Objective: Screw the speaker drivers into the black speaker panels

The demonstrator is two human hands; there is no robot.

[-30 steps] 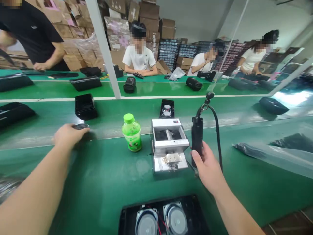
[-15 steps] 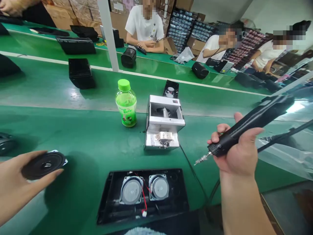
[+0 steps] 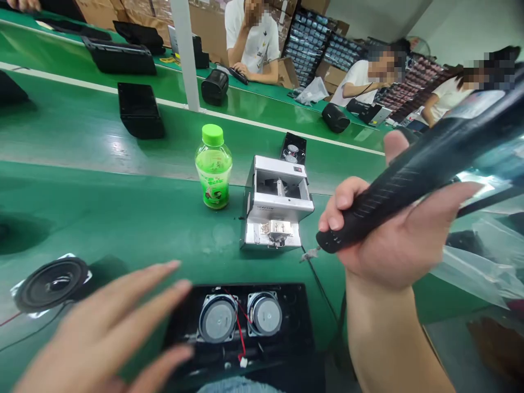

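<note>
My right hand (image 3: 380, 234) grips a black electric screwdriver (image 3: 409, 169) whose bit points down and left over the bench. Blurred by motion, my left hand (image 3: 102, 327) has its fingers spread and nothing in them, at the left edge of a black speaker panel (image 3: 286, 349). Two round drivers, a left one (image 3: 218, 321) and a right one (image 3: 266, 315), sit in that panel with their silver backs up. Red wire with a white plug (image 3: 243, 361) lies between them. A loose speaker driver (image 3: 55, 284) rests cone up on the green bench, beyond my left hand.
A silver screw feeder (image 3: 282, 210) stands behind the panel, beside a green-capped bottle (image 3: 213, 169). Black speaker boxes (image 3: 139, 112) sit on the conveyor. Clear plastic bags (image 3: 478, 267) lie at the right. Several people sit across the line.
My left hand has let go of the loose speaker driver on the bench and moved right to the panel. The screwdriver has come closer, its bit shifting left.
</note>
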